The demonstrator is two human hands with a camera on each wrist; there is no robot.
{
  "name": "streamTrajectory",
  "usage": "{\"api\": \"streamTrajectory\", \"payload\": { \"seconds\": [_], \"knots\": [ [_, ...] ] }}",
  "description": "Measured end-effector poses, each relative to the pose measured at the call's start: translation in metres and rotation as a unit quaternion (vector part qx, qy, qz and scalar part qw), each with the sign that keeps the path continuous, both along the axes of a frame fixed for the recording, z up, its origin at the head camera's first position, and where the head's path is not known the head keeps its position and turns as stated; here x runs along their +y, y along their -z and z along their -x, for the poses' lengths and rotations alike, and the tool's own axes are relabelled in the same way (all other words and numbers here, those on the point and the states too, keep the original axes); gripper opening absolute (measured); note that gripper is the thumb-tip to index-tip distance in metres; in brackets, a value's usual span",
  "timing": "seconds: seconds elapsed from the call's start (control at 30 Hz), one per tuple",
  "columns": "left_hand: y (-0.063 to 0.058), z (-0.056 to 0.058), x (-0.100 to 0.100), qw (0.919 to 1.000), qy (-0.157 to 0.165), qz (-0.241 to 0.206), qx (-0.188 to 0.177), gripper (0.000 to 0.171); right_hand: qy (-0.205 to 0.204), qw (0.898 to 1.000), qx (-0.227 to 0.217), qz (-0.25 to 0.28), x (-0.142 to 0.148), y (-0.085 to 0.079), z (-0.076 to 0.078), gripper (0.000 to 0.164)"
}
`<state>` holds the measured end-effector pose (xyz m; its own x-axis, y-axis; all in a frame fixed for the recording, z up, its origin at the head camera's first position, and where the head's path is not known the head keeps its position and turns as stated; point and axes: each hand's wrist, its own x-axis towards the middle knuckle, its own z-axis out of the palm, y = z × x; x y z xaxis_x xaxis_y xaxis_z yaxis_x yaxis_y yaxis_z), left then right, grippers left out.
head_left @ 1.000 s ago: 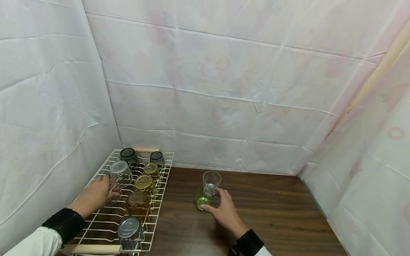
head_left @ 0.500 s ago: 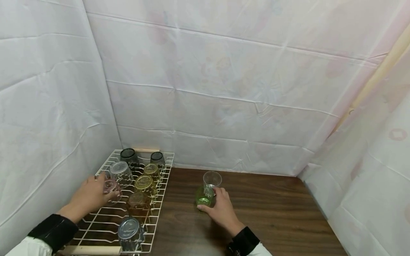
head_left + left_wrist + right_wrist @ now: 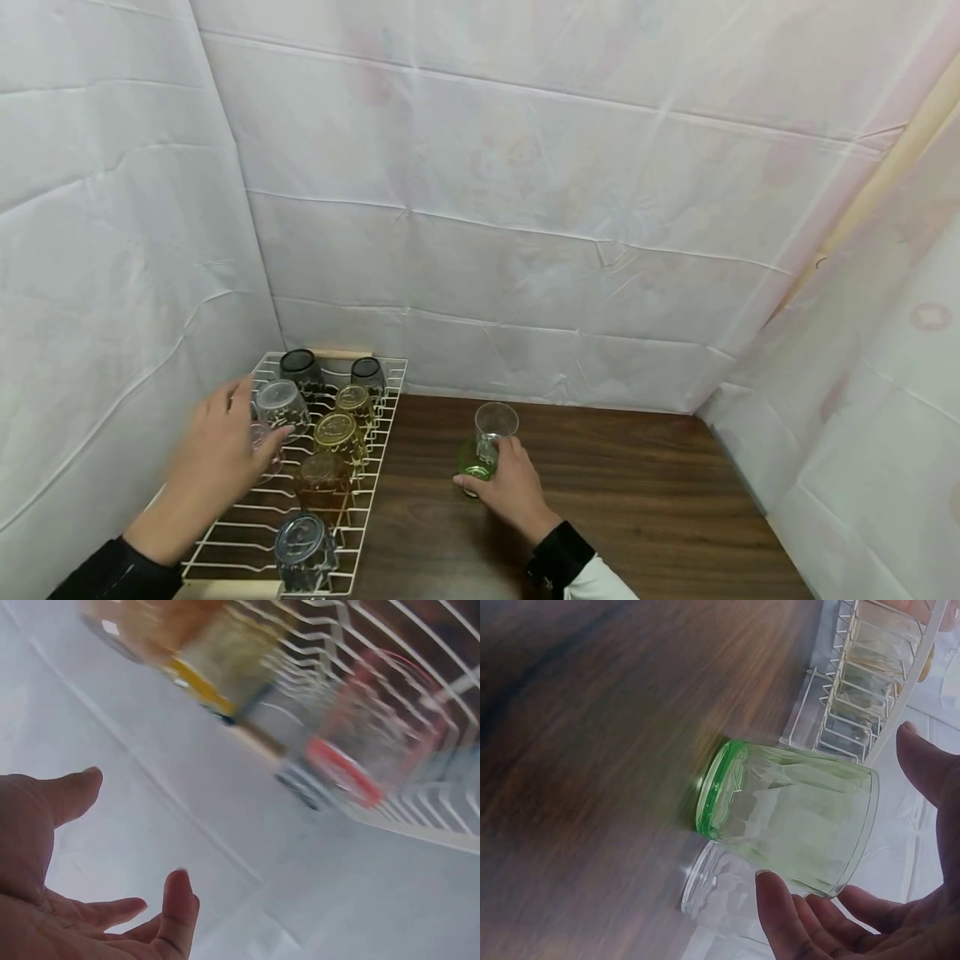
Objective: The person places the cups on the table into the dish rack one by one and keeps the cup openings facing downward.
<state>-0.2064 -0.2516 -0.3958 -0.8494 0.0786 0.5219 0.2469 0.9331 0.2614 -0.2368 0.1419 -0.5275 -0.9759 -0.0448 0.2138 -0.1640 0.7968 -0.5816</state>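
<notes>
Raised over the left side of the white wire rack (image 3: 363, 508), my left hand (image 3: 217, 454) has its fingers spread and holds nothing. Just beyond it a pink glass (image 3: 375, 727) sits upside down on the wires, partly hidden by the hand in the head view. On the wooden table, my right hand (image 3: 513, 483) is around the near side of a green glass (image 3: 791, 817), which stands upright. The right wrist view shows the thumb apart from this glass and the fingertips close against its side. Right behind the green glass stands a clear glass (image 3: 497, 419).
Several upturned glasses share the rack: a blue one (image 3: 303, 550), an amber one (image 3: 322, 483), a yellow one (image 3: 339, 435), a clear one (image 3: 282, 408) and a dark one (image 3: 302, 367). White sheeting (image 3: 487, 208) encloses the table (image 3: 637, 483).
My left hand has let go of the pink glass and lifted off it. The right hand has shifted slightly left, its thumb lower along the green glass.
</notes>
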Motion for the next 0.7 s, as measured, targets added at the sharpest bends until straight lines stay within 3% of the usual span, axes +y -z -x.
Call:
{"api": "streamTrajectory", "payload": {
  "seconds": [0.13, 0.33, 0.47, 0.7],
  "knots": [
    [-0.005, -0.014, 0.025, 0.9992, 0.023, -0.007, 0.031, 0.096, 0.011, 1.000, -0.006, -0.004, -0.003, 0.000, 0.003, 0.102],
    [-0.010, -0.037, 0.056, 0.9986, 0.038, 0.008, -0.038, 0.103, 0.021, 1.000, -0.011, -0.009, -0.007, -0.002, 0.006, 0.100],
    [-0.010, -0.051, 0.073, 0.9969, 0.047, 0.008, -0.063, 0.101, 0.012, 1.000, -0.024, 0.003, -0.009, -0.004, 0.007, 0.094],
    [-0.001, -0.058, 0.094, 0.9945, 0.072, 0.008, -0.075, 0.086, -0.027, 0.999, -0.032, -0.025, -0.010, -0.008, 0.007, 0.087]
  ]
}}
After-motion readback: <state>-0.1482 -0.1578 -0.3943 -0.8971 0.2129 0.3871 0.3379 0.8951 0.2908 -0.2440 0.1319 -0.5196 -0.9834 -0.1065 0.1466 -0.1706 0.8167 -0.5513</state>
